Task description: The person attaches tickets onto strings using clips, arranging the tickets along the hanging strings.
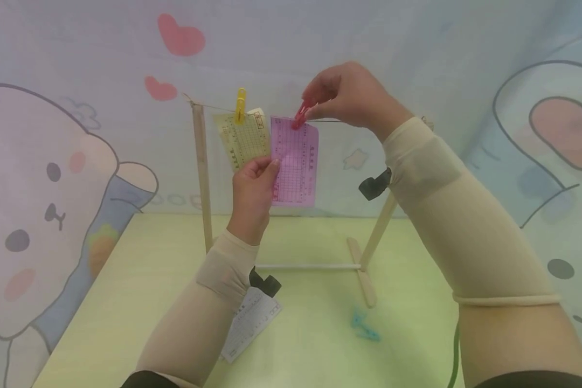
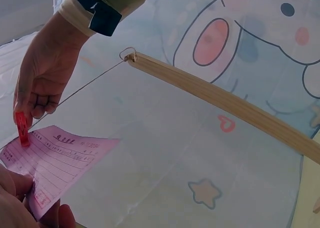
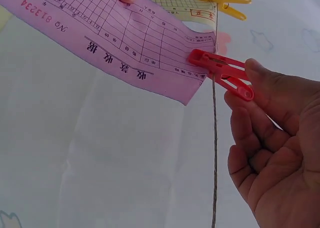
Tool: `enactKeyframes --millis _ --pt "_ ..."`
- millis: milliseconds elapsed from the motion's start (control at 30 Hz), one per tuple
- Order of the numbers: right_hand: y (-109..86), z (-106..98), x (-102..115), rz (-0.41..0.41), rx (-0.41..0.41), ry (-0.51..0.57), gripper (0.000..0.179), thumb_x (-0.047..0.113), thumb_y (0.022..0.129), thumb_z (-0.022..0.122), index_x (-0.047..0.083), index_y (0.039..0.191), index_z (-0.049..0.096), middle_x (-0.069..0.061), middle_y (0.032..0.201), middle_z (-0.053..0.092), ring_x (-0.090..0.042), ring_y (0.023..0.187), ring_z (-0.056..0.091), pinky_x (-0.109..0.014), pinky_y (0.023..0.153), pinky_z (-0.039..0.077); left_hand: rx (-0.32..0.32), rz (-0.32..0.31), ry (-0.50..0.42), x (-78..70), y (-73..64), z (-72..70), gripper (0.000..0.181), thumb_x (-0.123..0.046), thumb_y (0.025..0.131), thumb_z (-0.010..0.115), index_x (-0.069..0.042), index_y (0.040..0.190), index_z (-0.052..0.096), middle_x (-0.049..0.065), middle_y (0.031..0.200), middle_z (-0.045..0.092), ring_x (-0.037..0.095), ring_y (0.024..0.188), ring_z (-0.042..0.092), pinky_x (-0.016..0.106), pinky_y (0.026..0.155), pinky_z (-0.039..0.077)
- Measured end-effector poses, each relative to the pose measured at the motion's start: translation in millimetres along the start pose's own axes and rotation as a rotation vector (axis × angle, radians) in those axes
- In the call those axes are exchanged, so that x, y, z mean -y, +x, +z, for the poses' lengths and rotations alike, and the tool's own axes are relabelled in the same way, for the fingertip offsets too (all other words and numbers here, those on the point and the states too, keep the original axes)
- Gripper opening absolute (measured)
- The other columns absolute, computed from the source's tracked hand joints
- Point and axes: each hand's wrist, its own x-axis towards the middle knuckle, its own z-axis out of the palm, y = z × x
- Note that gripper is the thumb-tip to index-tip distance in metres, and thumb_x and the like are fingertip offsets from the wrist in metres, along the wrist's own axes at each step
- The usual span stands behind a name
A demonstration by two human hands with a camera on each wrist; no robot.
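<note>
A pink receipt slip (image 1: 295, 172) hangs at the string (image 3: 215, 153), its top edge in the jaws of a red clothespin (image 3: 215, 68). My right hand (image 1: 351, 99) pinches that clothespin's handles between thumb and index finger, above the string. Lower down, my left hand (image 1: 254, 188) pinches the slip's left edge, thumb in front. Beside it a yellow receipt slip (image 1: 248, 139) hangs from a yellow clothespin (image 1: 241, 106), its lower part hidden behind my left hand.
The string runs between two wooden posts (image 1: 202, 178) of a stand with a white crossbar (image 1: 310, 266) on the yellow-green table (image 1: 165, 269). A white slip (image 1: 252, 320) lies partly under my left forearm. Blue clothespins (image 1: 365, 326) lie at the right front. A cartoon-printed cloth hangs behind.
</note>
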Motion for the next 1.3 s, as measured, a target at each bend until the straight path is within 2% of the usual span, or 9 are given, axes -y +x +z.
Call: enactKeyframes --millis 300,467,600,733,833,900,1067,1200,1300 --pt "-3.2 -2 -9 -0.055 0.002 -0.034 0.057 0.035 0.093 0.079 0.023 0.145 0.061 0.006 0.123 0.073 -0.011 0.113 0.062 -0.037 0.103 0.049 0.025 0.030 -0.013 0.3 -0.6 -2.5 0.018 -0.016 0.100 0.071 -0.007 0.115 0.073 0.010 0.110 0.075 0.021 0.095 0.070 0.031 0.080 0.059" --pt "-18.1 -1 -19 -0.071 -0.104 -0.049 0.059 0.042 0.096 0.073 0.025 0.150 0.056 0.006 0.141 0.064 -0.014 0.130 0.055 -0.040 0.115 0.039 0.028 0.066 0.029 2.8 -2.5 -7.2 0.020 -0.020 0.099 0.074 -0.010 0.116 0.073 0.008 0.110 0.075 0.022 0.092 0.070 0.031 0.073 0.056" --pt "-45.1 5 -29 -0.119 -0.299 -0.002 0.053 0.042 0.098 0.070 0.023 0.146 0.060 0.009 0.145 0.061 -0.010 0.138 0.049 -0.033 0.119 0.033 0.010 0.131 0.134 6.6 -8.7 -16.8 0.021 -0.026 0.098 0.075 -0.014 0.115 0.073 0.003 0.108 0.076 0.021 0.092 0.072 0.035 0.074 0.056" --pt "-81.1 24 -46 -0.340 -0.506 0.061 0.040 0.023 0.095 0.075 0.010 0.132 0.069 -0.002 0.134 0.069 -0.019 0.130 0.057 -0.033 0.114 0.039 -0.035 0.232 0.220 15.6 -19.2 -33.7 0.020 -0.026 0.098 0.075 -0.013 0.112 0.073 0.002 0.102 0.076 0.020 0.089 0.071 0.032 0.072 0.056" --pt "-114.8 48 -63 -0.467 -0.556 0.084 0.035 0.009 0.088 0.078 0.003 0.122 0.073 -0.011 0.123 0.073 -0.029 0.119 0.063 -0.036 0.109 0.044 -0.082 0.290 0.324 27.0 -33.9 -51.2 0.017 -0.025 0.097 0.075 -0.012 0.108 0.074 0.001 0.098 0.075 0.017 0.087 0.070 0.027 0.071 0.054" --pt "-138.1 68 -81 -0.480 -0.527 0.080 0.035 0.005 0.084 0.080 0.003 0.118 0.074 -0.011 0.119 0.074 -0.030 0.115 0.065 -0.034 0.107 0.045 -0.102 0.285 0.430 38.0 -47.2 -64.2 0.017 -0.026 0.097 0.075 -0.013 0.108 0.074 0.000 0.098 0.075 0.016 0.087 0.069 0.028 0.072 0.054" --pt "-191.7 134 -149 -0.325 -0.334 0.015 0.035 0.008 0.084 0.085 0.010 0.117 0.074 -0.004 0.114 0.074 -0.025 0.106 0.067 -0.037 0.093 0.053 -0.025 0.125 0.777 80.7 -82.3 -102.2 0.028 -0.032 0.097 0.073 -0.015 0.119 0.073 0.001 0.116 0.073 0.023 0.103 0.068 0.043 0.081 0.057" --pt "-234.3 194 -200 -0.030 -0.111 0.042 0.035 0.017 0.087 0.084 0.011 0.120 0.072 -0.002 0.113 0.073 -0.025 0.098 0.067 -0.044 0.081 0.056 0.095 0.012 1.067 131.3 -104.9 -134.0 0.045 -0.033 0.094 0.077 -0.009 0.131 0.068 0.014 0.131 0.067 0.037 0.119 0.063 0.055 0.095 0.054" --pt "-264.2 232 -220 0.197 0.026 0.083 0.042 0.024 0.088 0.085 0.010 0.125 0.070 -0.003 0.116 0.071 -0.025 0.099 0.065 -0.046 0.081 0.056 0.150 -0.043 1.199 161.0 -120.7 -151.1 0.057 -0.033 0.088 0.081 -0.002 0.133 0.065 0.021 0.128 0.066 0.043 0.112 0.063 0.059 0.091 0.054"
